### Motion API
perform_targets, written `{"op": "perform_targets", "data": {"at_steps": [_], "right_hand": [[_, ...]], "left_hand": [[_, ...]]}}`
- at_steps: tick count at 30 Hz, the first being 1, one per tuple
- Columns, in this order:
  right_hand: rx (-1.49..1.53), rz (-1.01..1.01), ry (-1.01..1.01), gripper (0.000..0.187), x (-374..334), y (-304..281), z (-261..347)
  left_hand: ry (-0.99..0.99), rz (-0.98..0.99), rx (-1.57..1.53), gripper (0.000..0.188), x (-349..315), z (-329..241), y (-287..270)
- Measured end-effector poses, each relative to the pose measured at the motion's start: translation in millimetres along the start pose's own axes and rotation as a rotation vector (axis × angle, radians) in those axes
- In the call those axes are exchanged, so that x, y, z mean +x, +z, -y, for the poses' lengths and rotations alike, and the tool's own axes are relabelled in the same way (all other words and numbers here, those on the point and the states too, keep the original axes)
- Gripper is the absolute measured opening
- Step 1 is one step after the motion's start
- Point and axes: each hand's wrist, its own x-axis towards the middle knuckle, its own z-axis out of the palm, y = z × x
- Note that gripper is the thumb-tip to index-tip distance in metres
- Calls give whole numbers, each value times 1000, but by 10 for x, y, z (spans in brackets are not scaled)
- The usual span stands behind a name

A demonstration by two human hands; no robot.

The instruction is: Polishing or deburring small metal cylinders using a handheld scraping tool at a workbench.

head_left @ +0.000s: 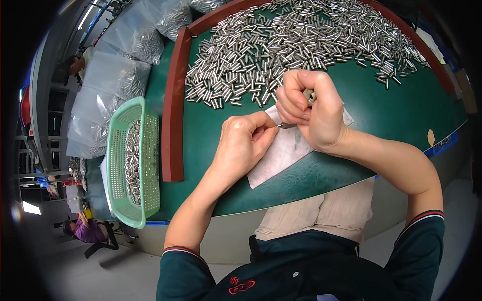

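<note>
Over a stained white sheet (275,163) on the green tabletop, my two hands meet. The fingertips of my left hand (242,143) are pinched on a small metal pin (279,126). My right hand (315,110) is closed in a fist around a tool that is mostly hidden. Its grey top (309,95) shows between the thumb and fingers, and its dark narrow end points at the pin. Just beyond the hands lies a wide heap of shiny metal pins (296,42).
A dark red wooden rail (174,110) borders the heap. Left of it stands a light green mesh basket (153,170) holding similar pins. Clear plastic bags (118,75) of metal parts line the far left. A person in purple (89,231) sits in the background.
</note>
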Motion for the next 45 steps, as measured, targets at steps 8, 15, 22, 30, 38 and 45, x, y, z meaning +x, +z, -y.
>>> {"op": "perform_targets", "data": {"at_steps": [8,15,22,30,38,45], "right_hand": [[-32,2,8,29,29,-18,-6],[9,-39,103,31,11,9,54],[69,-13,110,30,29,-21,44],[76,-14,124,30,52,-18,52],[43,-32,140,32,50,-6,73],[52,-41,139,31,51,-12,69]], "left_hand": [[41,-16,31,5,10,-1,1],[-335,167,-1170,10,30,146,-192],[-412,239,-1331,20,53,217,-181],[-470,211,-1373,25,76,183,-234],[-191,-228,-277,11,133,375,-387],[-64,-254,260,13,132,386,-295]]}}
